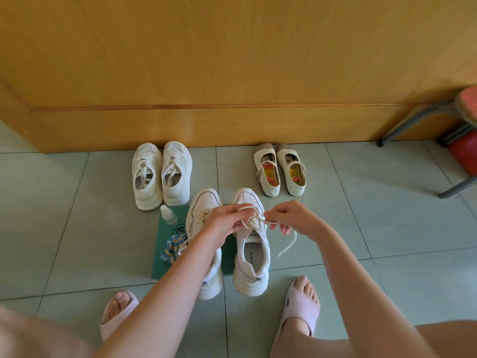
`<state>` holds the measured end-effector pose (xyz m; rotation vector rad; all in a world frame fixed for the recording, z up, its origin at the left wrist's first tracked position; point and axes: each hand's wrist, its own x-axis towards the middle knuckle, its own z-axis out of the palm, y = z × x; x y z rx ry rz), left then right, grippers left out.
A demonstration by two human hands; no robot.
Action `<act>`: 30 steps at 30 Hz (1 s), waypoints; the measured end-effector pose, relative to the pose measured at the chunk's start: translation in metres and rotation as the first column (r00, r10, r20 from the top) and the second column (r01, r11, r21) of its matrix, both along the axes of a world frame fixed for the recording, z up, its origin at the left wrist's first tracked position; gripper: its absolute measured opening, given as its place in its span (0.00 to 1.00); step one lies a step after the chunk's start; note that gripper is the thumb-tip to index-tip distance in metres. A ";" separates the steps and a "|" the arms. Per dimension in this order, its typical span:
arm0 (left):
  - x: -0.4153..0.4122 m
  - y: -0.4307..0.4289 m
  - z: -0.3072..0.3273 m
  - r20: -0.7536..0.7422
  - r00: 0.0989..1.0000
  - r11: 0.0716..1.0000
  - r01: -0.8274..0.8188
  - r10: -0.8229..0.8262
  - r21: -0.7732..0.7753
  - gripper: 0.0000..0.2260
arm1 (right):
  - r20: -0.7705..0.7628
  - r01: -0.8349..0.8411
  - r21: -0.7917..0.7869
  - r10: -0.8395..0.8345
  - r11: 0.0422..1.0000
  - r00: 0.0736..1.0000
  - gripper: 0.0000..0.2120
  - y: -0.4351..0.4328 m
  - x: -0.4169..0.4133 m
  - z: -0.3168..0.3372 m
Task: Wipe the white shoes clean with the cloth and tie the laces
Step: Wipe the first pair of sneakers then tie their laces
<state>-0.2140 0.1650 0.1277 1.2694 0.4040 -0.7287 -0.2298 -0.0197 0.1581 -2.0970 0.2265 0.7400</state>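
Both hands work above a pair of white shoes at the centre of the frame. The left hand (227,218) is closed on a loop of the lace (260,218) over the right shoe (251,250), with thumb and fingers pinched together on the cord. The right hand (290,215) is closed on the other run of the same lace, fingers curled around it; a loose end hangs from this hand and trails down toward the floor (77,228) at centre right. The lace crosses between the two hands directly above the shoe's tongue.

The left shoe (204,202) stands just beside the right shoe, partly hidden by the left forearm. Both shoes rest on a green mat (165,264), toes pointing toward the top of the frame.

On the mat's left part lies a blue and yellow cloth (171,248), touching the left shoe's side. A small clear bottle (167,215) stands at the mat's upper left corner.

Toward the upper left of the mat, a second pair of white sneakers (161,175) stands against the wooden door (232,60). At upper centre right, a pair of cream strap shoes (280,170) stands near the door. A stool (444,120) occupies the right edge of the frame. Two feet in pink slippers (300,306) appear at the bottom.
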 end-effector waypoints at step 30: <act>-0.005 -0.005 -0.012 0.525 0.839 0.906 -0.104 -0.142 0.410 0.07 | 0.004 0.240 0.252 -0.249 0.938 0.968 0.08 0.016 0.011 -0.028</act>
